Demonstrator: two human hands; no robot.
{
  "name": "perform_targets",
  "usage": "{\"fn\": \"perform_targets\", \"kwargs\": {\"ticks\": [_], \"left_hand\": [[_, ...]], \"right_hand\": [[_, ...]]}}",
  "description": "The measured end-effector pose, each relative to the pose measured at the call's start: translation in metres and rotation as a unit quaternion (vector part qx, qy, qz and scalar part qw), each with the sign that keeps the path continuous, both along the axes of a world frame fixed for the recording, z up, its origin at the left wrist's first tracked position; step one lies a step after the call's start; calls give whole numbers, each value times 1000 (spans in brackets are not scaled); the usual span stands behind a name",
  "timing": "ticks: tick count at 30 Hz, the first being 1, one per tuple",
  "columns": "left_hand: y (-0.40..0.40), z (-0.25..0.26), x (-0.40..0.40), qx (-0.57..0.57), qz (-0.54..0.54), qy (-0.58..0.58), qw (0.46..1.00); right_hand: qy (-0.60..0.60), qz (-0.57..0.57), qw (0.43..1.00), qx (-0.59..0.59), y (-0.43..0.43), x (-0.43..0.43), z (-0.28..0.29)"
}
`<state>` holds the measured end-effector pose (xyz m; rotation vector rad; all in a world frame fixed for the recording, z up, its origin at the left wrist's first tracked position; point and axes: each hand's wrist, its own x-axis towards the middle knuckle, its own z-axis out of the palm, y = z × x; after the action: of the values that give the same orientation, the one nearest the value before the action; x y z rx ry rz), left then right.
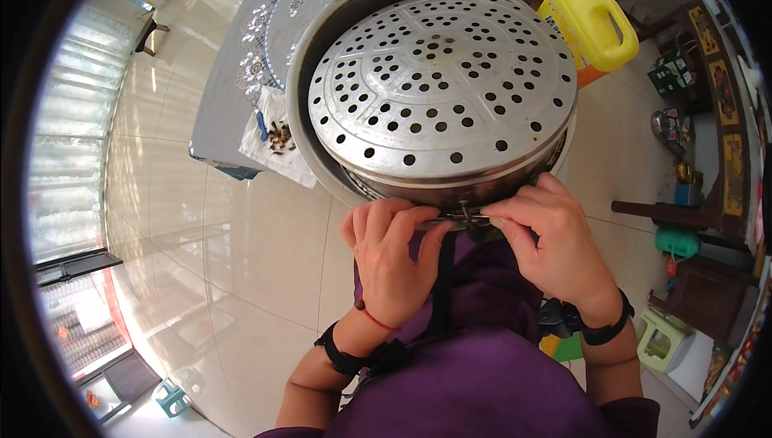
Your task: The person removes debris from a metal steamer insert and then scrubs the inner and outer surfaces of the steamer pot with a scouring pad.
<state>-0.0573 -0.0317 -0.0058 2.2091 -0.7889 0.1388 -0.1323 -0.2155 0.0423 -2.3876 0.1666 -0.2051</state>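
Observation:
A perforated metal steamer tray (422,94), its domed face up, sits tilted inside a large metal basin (300,76). At the tray's near side, a small fitting (465,212) with a thin, wire-like piece projects towards me; its exact form is hard to make out. My left hand (392,251) pinches the left end of this thin piece between thumb and forefinger. On the other side, my right hand (546,236) pinches the right end the same way. The fingertips partly hide the piece.
A white tissue (271,163) with brown scraps (281,137) and a small blue-handled tool (261,126) lies left of the basin on a grey patterned tablecloth (226,100). A yellow pump bottle (588,25) stands at the back right. A wooden cabinet (718,136) lines the right.

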Motion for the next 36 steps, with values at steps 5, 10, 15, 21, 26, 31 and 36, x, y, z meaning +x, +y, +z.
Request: {"fn": "perform_targets", "kwargs": {"ticks": [5, 10, 15, 21, 26, 31, 36], "left_hand": [[-4, -3, -1, 1, 1, 7, 1000], [-9, -2, -5, -18, 2, 33, 999], [-6, -8, -4, -75, -7, 61, 995], [41, 2, 40, -157, 58, -52, 984], [91, -18, 152, -118, 175, -66, 975], [120, -68, 237, -3, 218, 118, 969], [136, -93, 263, -12, 135, 135, 982]], "right_hand": [[-16, -8, 1000, 16, 0, -3, -3], [-34, -21, 999, 37, -2, -7, -2], [-55, -35, 997, 38, -3, -12, -2], [-59, -53, 997, 15, -1, -12, -4], [-57, -66, 996, 5, 3, -13, -3], [-55, -72, 996, -1, 7, -11, -3], [-51, -77, 996, 0, 8, -12, -3]]}}
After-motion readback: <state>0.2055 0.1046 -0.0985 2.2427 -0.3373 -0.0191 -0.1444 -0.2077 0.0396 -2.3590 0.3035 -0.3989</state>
